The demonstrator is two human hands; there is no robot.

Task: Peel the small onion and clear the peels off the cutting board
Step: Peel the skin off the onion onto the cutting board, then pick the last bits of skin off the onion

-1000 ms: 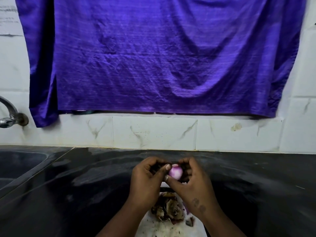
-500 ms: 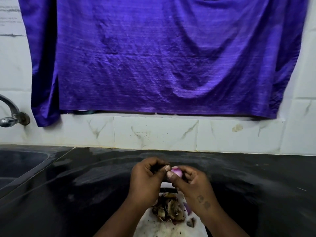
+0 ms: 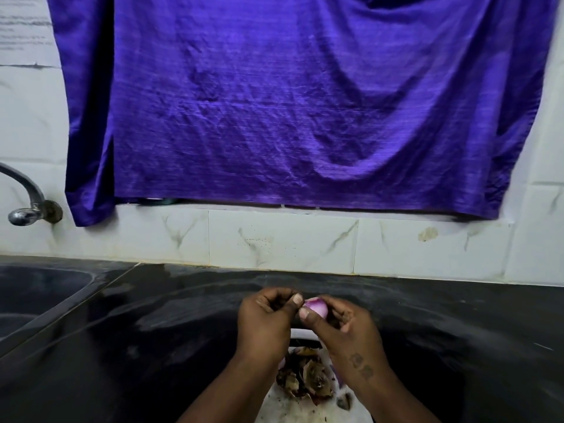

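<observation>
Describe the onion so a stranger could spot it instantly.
Below the big purple cloth, over the black countertop, two hands meet. The small pinkish-purple onion sits pinched between their fingertips, glossy and smooth, unlike the dry brown peels heaped below.

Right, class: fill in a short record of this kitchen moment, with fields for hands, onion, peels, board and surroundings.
left hand: thumb and fingers pinching at the onion's end
right hand: holds the onion
onion: small, purple, held above the counter, mostly bare
peels: brown heap on the board, below the hands
board: white, partly hidden by the arms
counter: black
sink: far left, tap above
cloth: purple, hanging on the tiled wall
</observation>
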